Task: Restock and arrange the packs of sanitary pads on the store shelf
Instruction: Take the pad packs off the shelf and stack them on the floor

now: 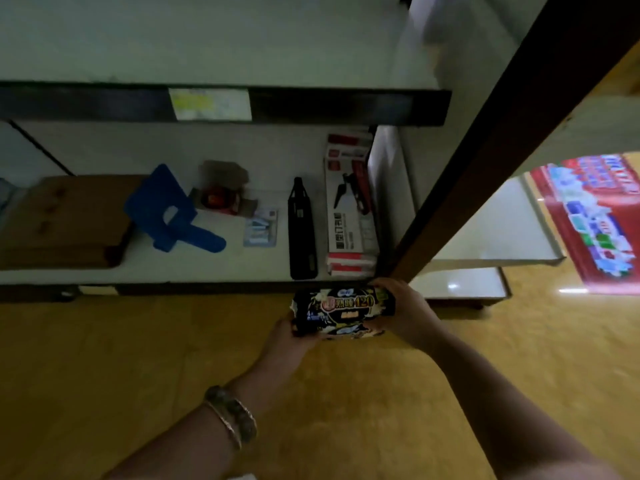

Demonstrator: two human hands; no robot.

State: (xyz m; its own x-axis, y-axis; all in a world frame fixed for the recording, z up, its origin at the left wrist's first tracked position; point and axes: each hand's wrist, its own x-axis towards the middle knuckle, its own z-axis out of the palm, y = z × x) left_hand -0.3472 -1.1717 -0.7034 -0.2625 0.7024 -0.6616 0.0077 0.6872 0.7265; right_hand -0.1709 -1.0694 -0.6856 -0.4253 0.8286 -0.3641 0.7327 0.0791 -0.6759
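Observation:
I hold a dark pack of sanitary pads (343, 310), black with gold and white print, in both hands just in front of the low shelf's edge. My left hand (289, 341) grips its left end from below. My right hand (405, 311) wraps its right end. The pack hangs above the yellow floor, a little below and in front of the low white shelf (221, 265). A wider white shelf (207, 46) above it lies bare.
The low shelf carries wooden boards (65, 220), a blue plastic piece (166, 213), a small open box (221, 192), a black case (302, 230) and red-and-white boxes (349, 209). A dark wooden post (485, 150) rises at right. A red poster (595, 220) lies on the floor.

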